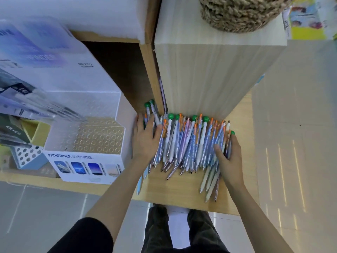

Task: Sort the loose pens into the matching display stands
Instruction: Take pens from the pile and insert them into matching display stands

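Sorting station, seen from above. A pile of loose pens [187, 143], mostly blue-patterned, white and pink, some with orange clips or green ball caps, lies in the centre of the frame on a light wooden shelf [182, 189], its far ends against a pale wooden block [209, 73]. The left hand [144, 137] lies flat on the pile's left edge, fingers straight and spread, holding nothing. The right hand [229, 154] is set against the pile's right edge, thumb laid across the pens and fingers running along the side, partly hidden; whether it grips any pens cannot be told. At left, just beside the left forearm, stands a white display stand [85, 157] marked PATHFINDER, its perforated tiers unfilled. A blue perforated stand [27, 157] sits at far left; a woven basket [240, 13] rests on the block, upper right.
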A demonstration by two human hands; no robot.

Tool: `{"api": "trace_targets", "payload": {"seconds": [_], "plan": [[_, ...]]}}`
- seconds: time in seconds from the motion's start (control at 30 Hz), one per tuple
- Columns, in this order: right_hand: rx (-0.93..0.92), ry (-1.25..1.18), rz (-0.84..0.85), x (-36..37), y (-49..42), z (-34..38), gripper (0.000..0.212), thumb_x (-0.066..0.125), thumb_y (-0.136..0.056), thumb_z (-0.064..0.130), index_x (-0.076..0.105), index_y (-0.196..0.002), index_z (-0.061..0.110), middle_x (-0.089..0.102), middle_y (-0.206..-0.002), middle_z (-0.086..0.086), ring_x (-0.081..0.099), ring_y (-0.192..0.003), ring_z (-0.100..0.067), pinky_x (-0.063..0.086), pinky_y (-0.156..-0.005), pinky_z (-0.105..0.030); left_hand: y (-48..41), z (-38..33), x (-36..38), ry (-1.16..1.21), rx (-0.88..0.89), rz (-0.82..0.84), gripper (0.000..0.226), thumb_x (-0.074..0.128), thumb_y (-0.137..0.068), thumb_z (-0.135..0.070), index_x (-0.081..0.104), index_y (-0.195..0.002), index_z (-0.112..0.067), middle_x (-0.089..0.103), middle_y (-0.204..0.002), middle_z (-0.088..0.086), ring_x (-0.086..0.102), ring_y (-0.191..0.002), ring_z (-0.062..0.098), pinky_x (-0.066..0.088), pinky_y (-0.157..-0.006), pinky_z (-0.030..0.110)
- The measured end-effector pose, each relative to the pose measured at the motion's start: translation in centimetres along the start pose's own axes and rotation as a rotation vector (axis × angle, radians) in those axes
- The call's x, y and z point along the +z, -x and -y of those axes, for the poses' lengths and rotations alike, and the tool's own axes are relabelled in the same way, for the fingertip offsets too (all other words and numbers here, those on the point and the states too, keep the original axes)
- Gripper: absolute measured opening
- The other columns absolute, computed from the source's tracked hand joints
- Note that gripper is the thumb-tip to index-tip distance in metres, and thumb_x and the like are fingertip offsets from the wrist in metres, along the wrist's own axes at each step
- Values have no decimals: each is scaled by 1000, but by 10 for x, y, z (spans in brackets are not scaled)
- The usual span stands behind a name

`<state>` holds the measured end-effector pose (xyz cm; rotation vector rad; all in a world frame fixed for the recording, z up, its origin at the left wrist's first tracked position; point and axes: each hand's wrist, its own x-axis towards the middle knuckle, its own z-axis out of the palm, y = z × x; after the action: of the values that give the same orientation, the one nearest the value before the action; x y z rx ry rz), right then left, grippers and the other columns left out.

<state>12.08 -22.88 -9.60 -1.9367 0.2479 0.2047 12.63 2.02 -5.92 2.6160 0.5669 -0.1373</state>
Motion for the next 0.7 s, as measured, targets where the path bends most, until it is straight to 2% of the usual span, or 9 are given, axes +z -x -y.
{"api": "trace_targets", "payload": {"seconds": [0.03,0.1,0.2,0.3,0.4,0.5,0.6,0.63,0.7], "plan": [[-1,-3,8,5,0,2,69,55,-85,56,31,-145,32,40,-146,5,34,-136,-16,33,-110,-51,-5,6,7,-68,31,2,54,26,-101,-46,27,-149,-22,11,-160,10,2,-148,25,-1,-117,34],[5,-51,-19,16,2,7,63,60,-86,46,35,-143,34,45,-142,10,37,-133,-11,34,-110,-47,-5,14,13,-106,83,-48,53,24,-100,-43,34,-147,-18,18,-158,11,4,-148,25,-5,-119,34],[38,-125,-88,34,7,21,59,61,-91,36,31,-141,42,41,-139,21,35,-131,-2,30,-112,-35,10,17,12,29,121,-98,44,36,-102,-28,38,-144,-15,17,-158,10,0,-148,25,-7,-115,25],[43,-16,-139,52,11,27,72,55,-95,36,13,-152,23,22,-156,4,17,-143,-12,16,-118,-35,16,19,13,87,172,-102,44,39,-101,-23,37,-145,-15,12,-159,8,-5,-147,23,-8,-113,22],[-19,74,-139,66,19,30,68,50,-97,32,9,-151,26,21,-156,-2,18,-141,-15,15,-112,-26,17,20,18,147,149,-75,42,41,-100,-17,41,-142,-9,10,-159,11,-9,-145,21,1,-117,32],[-71,156,-111,74,27,29,63,43,-95,35,7,-146,33,34,-148,-7,27,-133,-19,21,-109,-28,20,19,20,202,127,-65,40,39,-100,-14,41,-139,-4,8,-159,13,-12,-143,18,6,-119,37],[-87,153,-100,74,28,26,59,41,-95,36,12,-146,33,35,-148,-3,27,-133,-16,25,-112,-36,24,20,18,256,124,-52,44,40,-100,-14,36,-144,-8,3,-159,11,-12,-143,13,7,-120,39],[-96,123,-91,74,28,27,56,40,-96,37,14,-146,34,33,-149,1,27,-135,-13,25,-113,-40,26,19,15,299,121,-41,46,39,-100,-17,33,-146,-12,2,-160,7,-11,-143,11,9,-120,42],[-109,18,-65,74,29,31,50,36,-98,41,19,-145,38,29,-150,12,23,-139,-5,23,-116,-42,27,14,5,386,152,-42,50,35,-99,-37,27,-147,-27,4,-159,-3,-9,-142,6,10,-120,42]]}}
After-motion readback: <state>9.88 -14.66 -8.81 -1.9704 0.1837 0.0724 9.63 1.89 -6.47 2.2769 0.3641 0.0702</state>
